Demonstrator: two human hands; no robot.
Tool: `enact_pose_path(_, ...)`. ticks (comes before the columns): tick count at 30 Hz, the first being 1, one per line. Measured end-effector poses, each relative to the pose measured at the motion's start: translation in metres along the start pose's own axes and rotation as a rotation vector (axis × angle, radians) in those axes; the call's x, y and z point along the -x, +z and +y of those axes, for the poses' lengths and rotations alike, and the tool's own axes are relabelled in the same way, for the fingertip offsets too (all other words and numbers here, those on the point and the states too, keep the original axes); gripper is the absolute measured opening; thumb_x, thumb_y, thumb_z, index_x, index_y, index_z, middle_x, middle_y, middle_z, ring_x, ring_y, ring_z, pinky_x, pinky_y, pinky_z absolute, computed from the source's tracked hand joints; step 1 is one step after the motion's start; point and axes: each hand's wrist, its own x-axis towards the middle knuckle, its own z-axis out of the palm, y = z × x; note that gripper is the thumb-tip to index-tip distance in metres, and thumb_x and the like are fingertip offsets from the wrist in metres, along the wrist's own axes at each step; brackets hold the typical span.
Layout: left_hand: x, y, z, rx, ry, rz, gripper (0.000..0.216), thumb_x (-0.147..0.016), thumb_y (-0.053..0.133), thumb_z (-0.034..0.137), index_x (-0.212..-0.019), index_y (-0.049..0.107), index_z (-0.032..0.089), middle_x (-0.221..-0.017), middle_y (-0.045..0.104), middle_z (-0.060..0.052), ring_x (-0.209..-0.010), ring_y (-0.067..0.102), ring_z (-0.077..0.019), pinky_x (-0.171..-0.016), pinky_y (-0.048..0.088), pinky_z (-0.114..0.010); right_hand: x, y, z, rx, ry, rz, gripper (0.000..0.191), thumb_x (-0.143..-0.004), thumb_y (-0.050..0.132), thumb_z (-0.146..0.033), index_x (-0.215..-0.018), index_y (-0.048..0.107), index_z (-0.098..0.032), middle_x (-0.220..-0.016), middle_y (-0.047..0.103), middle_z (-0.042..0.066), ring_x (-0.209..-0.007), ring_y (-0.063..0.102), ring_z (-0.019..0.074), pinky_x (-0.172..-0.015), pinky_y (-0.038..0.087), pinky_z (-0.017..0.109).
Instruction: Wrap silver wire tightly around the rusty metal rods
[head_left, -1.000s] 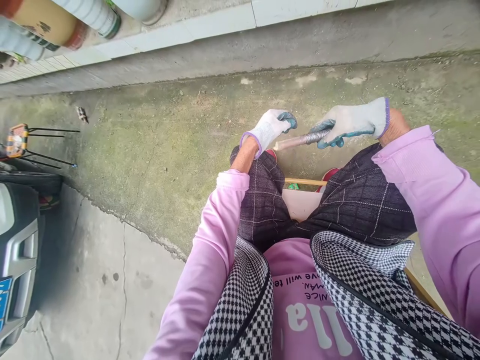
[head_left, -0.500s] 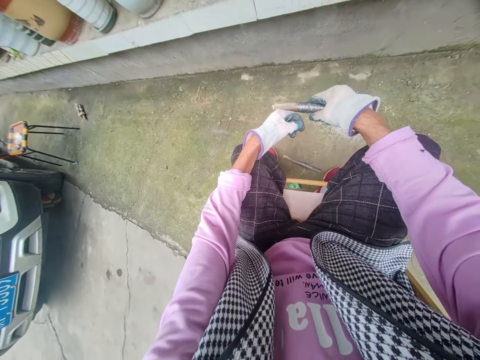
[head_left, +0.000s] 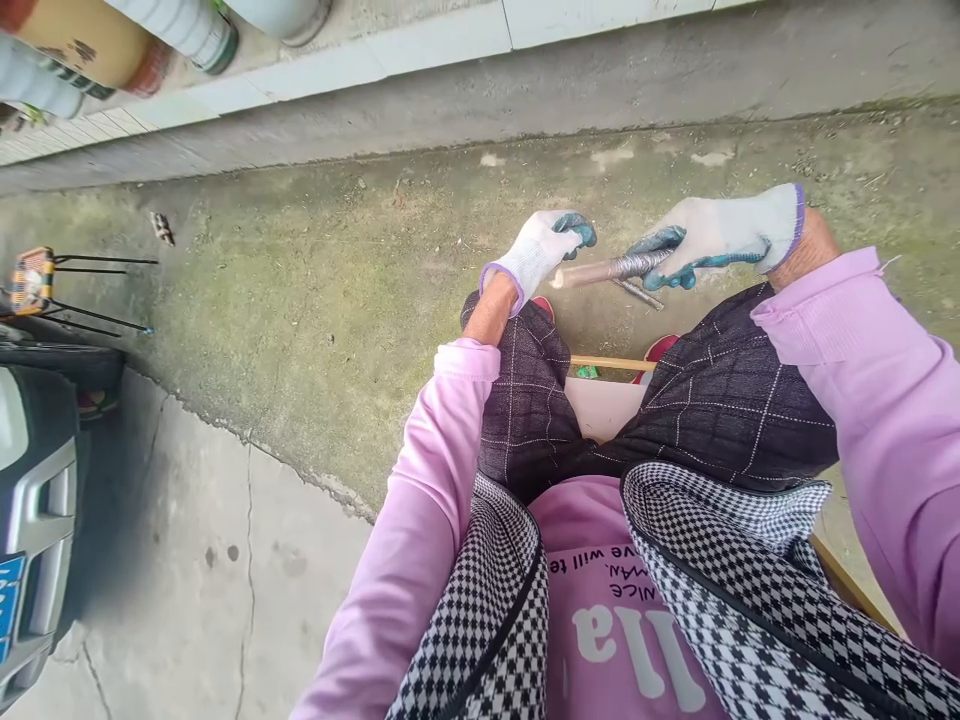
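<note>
My right hand (head_left: 686, 240), in a white glove with blue-green coated fingers, is closed around a brown rod (head_left: 589, 274) wound with silvery wire (head_left: 634, 264). The bare end of the rod points left, toward my other hand. My left hand (head_left: 551, 245), gloved alike, hovers just above and left of that end, apart from it, with its fingers curled in. Whether anything is in those fingers cannot be made out. Below the wound rod lies a thin grey rod (head_left: 637, 294) on the ground, partly covered by it.
Between my knees are a wooden bar (head_left: 611, 362) and a small green item (head_left: 587, 372). A low ledge (head_left: 435, 50) with several pots runs along the far side. Left stand a small woven stool (head_left: 34, 280) and a parked car (head_left: 37, 500).
My right hand has drawn down and slightly right with the wire-wound rod, and the rod now tilts. My left hand has shifted slightly left, and its fingers stay curled.
</note>
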Motion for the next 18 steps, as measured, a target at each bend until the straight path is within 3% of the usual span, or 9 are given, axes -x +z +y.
enact_pose_path(5,0.004,0.011,0.002,-0.041,-0.085,-0.062,0.025,-0.097,0.09,0.018,-0.079,0.077,0.029,-0.08,0.087,-0.006,-0.11,0.073,-0.0298,-0.114,0.058,-0.053,0.003,0.003,-0.032,-0.286,0.086,0.287,0.017,-0.11,0.092,-0.017,-0.121,0.081,-0.023,-0.093,0.074,0.001,-0.086,0.06,0.0179,-0.083,0.052,0.033)
enact_pose_path(8,0.009,0.014,0.004,-0.062,-0.044,-0.124,0.022,-0.099,0.084,0.011,-0.083,0.08,0.026,-0.077,0.084,-0.004,-0.1,0.07,-0.0263,-0.112,0.059,-0.05,-0.015,0.006,-0.041,-0.153,0.141,0.406,0.022,-0.112,0.09,-0.019,-0.109,0.069,-0.025,-0.087,0.067,0.001,-0.089,0.06,0.0195,-0.09,0.053,0.034)
enact_pose_path(13,0.005,0.01,-0.003,-0.102,-0.018,-0.117,0.016,-0.098,0.083,0.013,-0.087,0.081,0.024,-0.078,0.081,-0.004,-0.091,0.068,-0.0236,-0.107,0.06,-0.047,-0.048,0.01,-0.032,0.449,0.232,0.354,0.031,-0.114,0.082,-0.024,-0.096,0.058,-0.027,-0.088,0.066,0.005,-0.101,0.057,0.0229,-0.098,0.043,0.04)
enact_pose_path(18,-0.004,-0.002,-0.013,-0.203,0.02,0.025,0.022,-0.096,0.083,0.013,-0.08,0.077,0.027,-0.071,0.076,-0.001,-0.091,0.062,-0.0235,-0.102,0.056,-0.046,-0.051,0.012,-0.017,0.479,0.264,0.243,0.03,-0.11,0.084,-0.014,-0.089,0.065,-0.024,-0.078,0.06,0.003,-0.098,0.062,0.023,-0.095,0.042,0.041)
